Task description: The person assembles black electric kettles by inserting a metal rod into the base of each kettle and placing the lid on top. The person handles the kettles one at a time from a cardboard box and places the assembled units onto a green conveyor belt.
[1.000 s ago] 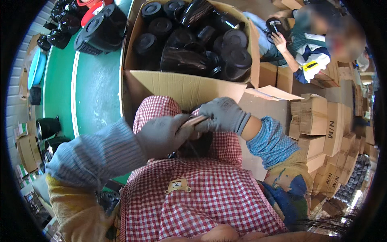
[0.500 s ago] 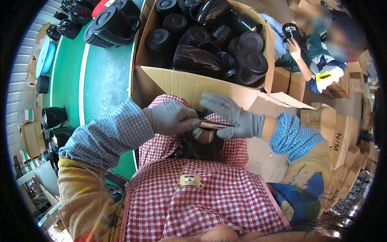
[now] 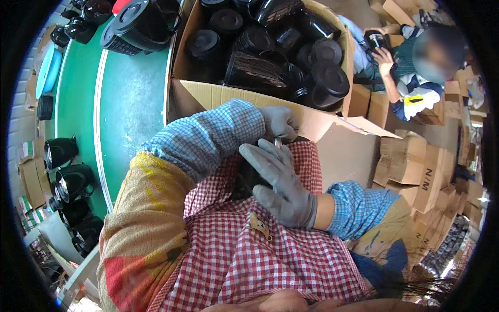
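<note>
My left hand (image 3: 280, 124), in a grey glove, is closed in a fist in front of the carton, with its forearm crossing my lap. A short pale end of a slim shiny tool (image 3: 278, 142) shows under the fist; most of it is hidden. My right hand (image 3: 285, 188), also gloved in grey, lies with its fingers stretched out just below that end. Partly under the right hand, a dark black object (image 3: 246, 179) sits in my lap against the red checked apron (image 3: 260, 260). Its shape is largely covered by my hands and sleeve.
Beyond my hands stands an open carton (image 3: 223, 93) full of black jugs and lidded pots. On the left, a green table (image 3: 130, 99) carries more black pots (image 3: 143, 26). A co-worker (image 3: 410, 67) holds a black pot at the upper right. Cartons (image 3: 426, 171) are stacked at the right.
My left hand has moved right and away from me, its forearm swinging across my lap. My right hand has come nearer my body, fingers flat. The shiny tool is now mostly hidden.
</note>
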The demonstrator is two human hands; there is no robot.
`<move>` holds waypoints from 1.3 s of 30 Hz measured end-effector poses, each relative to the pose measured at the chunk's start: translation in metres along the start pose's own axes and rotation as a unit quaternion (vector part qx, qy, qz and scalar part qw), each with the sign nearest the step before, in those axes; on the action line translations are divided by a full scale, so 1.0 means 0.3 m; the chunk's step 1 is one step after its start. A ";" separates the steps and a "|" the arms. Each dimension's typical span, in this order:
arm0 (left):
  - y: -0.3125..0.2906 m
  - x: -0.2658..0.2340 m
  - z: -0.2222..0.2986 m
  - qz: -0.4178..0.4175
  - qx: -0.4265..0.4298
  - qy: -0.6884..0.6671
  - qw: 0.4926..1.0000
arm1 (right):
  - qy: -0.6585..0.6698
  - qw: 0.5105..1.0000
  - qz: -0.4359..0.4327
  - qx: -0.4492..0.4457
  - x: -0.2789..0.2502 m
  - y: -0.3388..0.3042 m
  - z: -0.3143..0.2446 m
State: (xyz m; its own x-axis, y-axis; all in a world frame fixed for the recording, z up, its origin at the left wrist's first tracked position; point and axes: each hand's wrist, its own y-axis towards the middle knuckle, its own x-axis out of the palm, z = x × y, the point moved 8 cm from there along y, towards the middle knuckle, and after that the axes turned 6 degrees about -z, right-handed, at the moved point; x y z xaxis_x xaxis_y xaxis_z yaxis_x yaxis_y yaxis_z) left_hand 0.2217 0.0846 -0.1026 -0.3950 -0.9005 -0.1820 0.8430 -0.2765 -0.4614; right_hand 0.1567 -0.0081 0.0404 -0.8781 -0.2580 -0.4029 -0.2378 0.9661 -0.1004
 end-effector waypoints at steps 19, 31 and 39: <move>-0.845 0.571 0.108 0.288 0.190 0.524 0.779 | 0.114 0.951 0.286 -0.037 -0.241 -0.294 0.073; -1.080 0.376 0.079 0.328 -0.031 0.182 0.926 | 0.230 0.930 0.254 0.130 -0.176 -0.083 0.401; -1.865 0.057 -0.545 0.752 0.213 -0.341 0.522 | -0.167 0.984 -0.053 -0.012 0.222 0.698 -0.125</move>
State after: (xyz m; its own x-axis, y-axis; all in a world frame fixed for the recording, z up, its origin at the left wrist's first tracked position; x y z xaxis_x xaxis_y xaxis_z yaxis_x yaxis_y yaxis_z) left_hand -0.3164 0.2787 0.0104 0.9305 -0.0760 0.3583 0.0738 0.9971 0.0197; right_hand 0.0327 0.1767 0.0268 -0.6631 -0.3372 -0.6683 -0.3344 0.9322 -0.1386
